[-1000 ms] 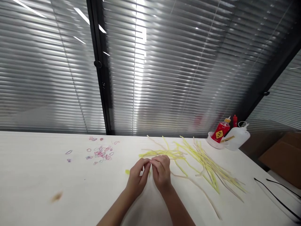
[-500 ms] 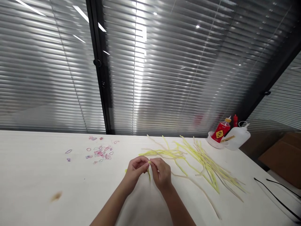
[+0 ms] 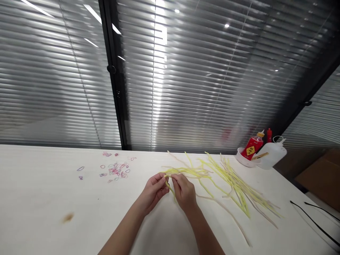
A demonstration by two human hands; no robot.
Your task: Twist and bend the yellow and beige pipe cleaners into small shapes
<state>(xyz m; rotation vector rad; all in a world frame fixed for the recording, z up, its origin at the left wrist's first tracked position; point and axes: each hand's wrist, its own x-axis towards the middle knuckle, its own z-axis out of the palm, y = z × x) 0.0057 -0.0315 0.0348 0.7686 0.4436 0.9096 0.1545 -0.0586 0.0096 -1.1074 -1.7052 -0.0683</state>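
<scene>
My left hand [image 3: 154, 191] and my right hand [image 3: 185, 191] meet over the white table [image 3: 39, 209], fingertips pinched together on a thin yellow-green strand [image 3: 170, 189] that hangs down between them. Just beyond the hands lies a small bunch of the same yellow strands [image 3: 186, 172]. A bigger spread of yellow and pale strands [image 3: 239, 187] fans out to the right of my right hand.
Several small pink and purple rubber bands [image 3: 115, 170] are scattered at the back left. A red bottle in a white dish [image 3: 252, 148] and a white squeeze bottle [image 3: 273, 154] stand at the back right. Black cables [image 3: 313, 221] lie at the right edge. Window blinds run behind the table.
Both hands have lifted slightly and shifted back toward the strand bunch, still pinched together. The yellow strand now hangs lower between them. The view has drifted a little.
</scene>
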